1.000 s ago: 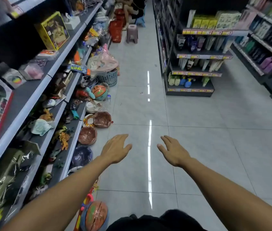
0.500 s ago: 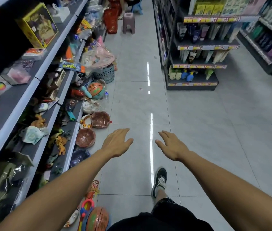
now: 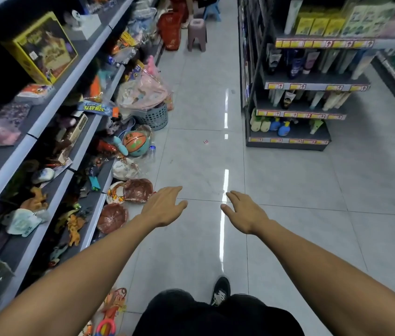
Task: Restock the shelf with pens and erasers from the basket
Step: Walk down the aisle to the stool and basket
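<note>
Head cam: L hand (image 3: 165, 207), R hand (image 3: 246, 213) empty; forearms cropped.

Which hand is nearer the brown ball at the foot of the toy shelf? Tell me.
Left. The left hand hovers just right of the brown ball; the right hand is further right, across the aisle floor.

Red basket (image 3: 172, 30) far down aisle: contents too small to tell. Seated person (image 3: 201, 3) beyond stool cut off by top edge. Top-right shelf goods (image 3: 371, 18) blurred. Price labels (image 3: 322, 43) unreadable.
</note>
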A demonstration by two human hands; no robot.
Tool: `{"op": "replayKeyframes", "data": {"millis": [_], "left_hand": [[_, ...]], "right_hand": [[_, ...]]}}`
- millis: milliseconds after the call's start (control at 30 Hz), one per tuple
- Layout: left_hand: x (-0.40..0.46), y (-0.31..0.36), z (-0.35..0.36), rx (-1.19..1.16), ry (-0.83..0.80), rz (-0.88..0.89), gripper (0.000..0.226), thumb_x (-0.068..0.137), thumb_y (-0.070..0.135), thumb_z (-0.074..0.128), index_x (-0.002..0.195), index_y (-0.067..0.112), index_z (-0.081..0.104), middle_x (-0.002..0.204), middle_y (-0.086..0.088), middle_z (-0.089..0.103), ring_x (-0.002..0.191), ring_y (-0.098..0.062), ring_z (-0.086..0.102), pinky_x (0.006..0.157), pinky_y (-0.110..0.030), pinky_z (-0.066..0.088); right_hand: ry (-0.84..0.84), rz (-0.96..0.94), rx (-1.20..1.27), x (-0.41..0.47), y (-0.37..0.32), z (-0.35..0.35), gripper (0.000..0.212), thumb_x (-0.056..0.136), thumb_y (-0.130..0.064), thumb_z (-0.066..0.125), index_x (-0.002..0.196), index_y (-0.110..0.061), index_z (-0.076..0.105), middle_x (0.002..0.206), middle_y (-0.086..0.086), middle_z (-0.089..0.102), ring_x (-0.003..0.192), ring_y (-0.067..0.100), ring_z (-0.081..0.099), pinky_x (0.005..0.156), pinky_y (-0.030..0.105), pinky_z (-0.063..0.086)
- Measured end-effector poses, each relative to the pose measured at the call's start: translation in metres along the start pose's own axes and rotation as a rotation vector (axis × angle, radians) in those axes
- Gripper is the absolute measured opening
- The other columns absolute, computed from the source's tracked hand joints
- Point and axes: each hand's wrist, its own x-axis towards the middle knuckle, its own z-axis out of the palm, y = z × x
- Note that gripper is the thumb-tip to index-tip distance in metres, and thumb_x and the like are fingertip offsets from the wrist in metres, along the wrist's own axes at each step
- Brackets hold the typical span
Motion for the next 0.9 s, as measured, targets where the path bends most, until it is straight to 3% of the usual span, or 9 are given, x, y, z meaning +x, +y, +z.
{"op": "replayKeyframes", "data": {"millis": [433, 900], "left_hand": [[0.133, 0.009, -0.048, -0.029, 0.007, -0.031, 0.07, 0.103, 0.057, 0.04, 0.163, 0.023, 0.03, 0.167, -0.001, 0.035, 0.154, -0.023, 0.031, 0.123, -0.045, 0.03], [0.339, -0.081, -0.155, -0.046, -0.028, -0.03, 0.078, 0.095, 0.066, 0.034, 0.162, 0.027, 0.029, 0.166, 0.001, 0.037, 0.152, -0.022, 0.034, 0.12, -0.048, 0.035]], "right_hand": [[-0.059, -0.043, -0.061, 0.132, 0.02, -0.072, 0.071, 0.107, -0.06, 0.027, 0.165, -0.019, 0.021, 0.172, -0.002, 0.02, 0.158, 0.019, 0.016, 0.128, 0.042, 0.022], [-0.061, -0.005, -0.084, 0.353, -0.047, -0.153, 0.071, 0.107, -0.059, 0.026, 0.165, -0.019, 0.021, 0.172, 0.0, 0.02, 0.159, 0.019, 0.015, 0.128, 0.039, 0.019]]}}
